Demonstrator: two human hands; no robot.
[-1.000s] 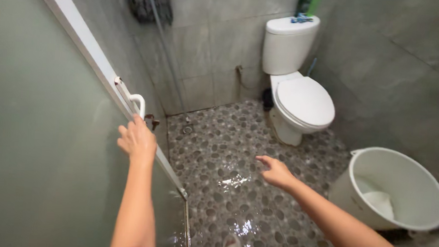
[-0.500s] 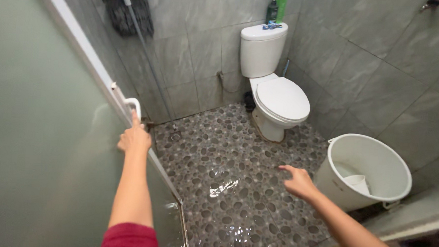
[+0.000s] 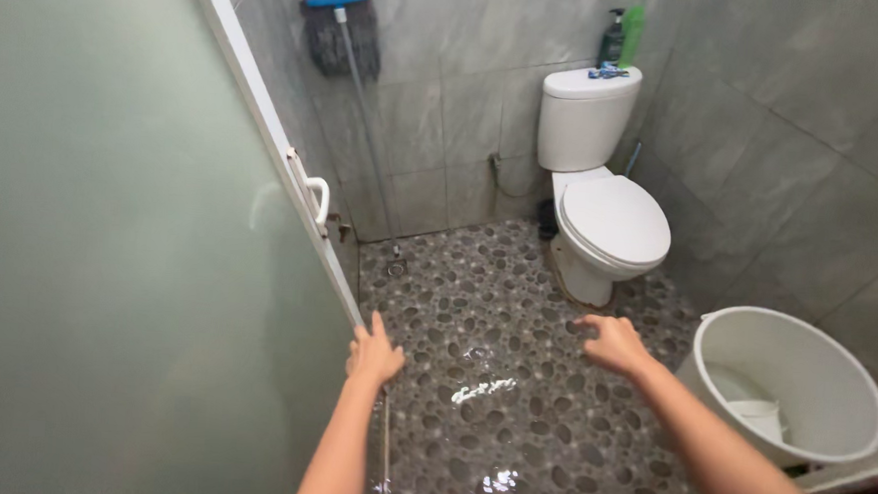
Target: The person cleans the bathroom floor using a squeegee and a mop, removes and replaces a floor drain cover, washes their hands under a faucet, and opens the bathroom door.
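A frosted glass door [image 3: 128, 261] with a white frame fills the left side, and its white handle [image 3: 316, 198] sits on the edge. My left hand [image 3: 374, 352] rests against the door's lower edge, well below the handle, fingers together and holding nothing. My right hand [image 3: 612, 342] hovers over the wet pebble floor [image 3: 491, 400] with fingers loosely curled and empty, between the toilet [image 3: 601, 210] and the white bucket [image 3: 790, 384].
A mop [image 3: 345, 37] leans on the grey tiled back wall. Two bottles [image 3: 620, 38] stand on the toilet tank. The bucket holds a small white scoop [image 3: 753, 412]. A floor drain [image 3: 396, 268] lies near the door.
My left hand has left the door handle and dropped to the door's lower edge. The view has shifted, and my right hand has lifted slightly toward the toilet.
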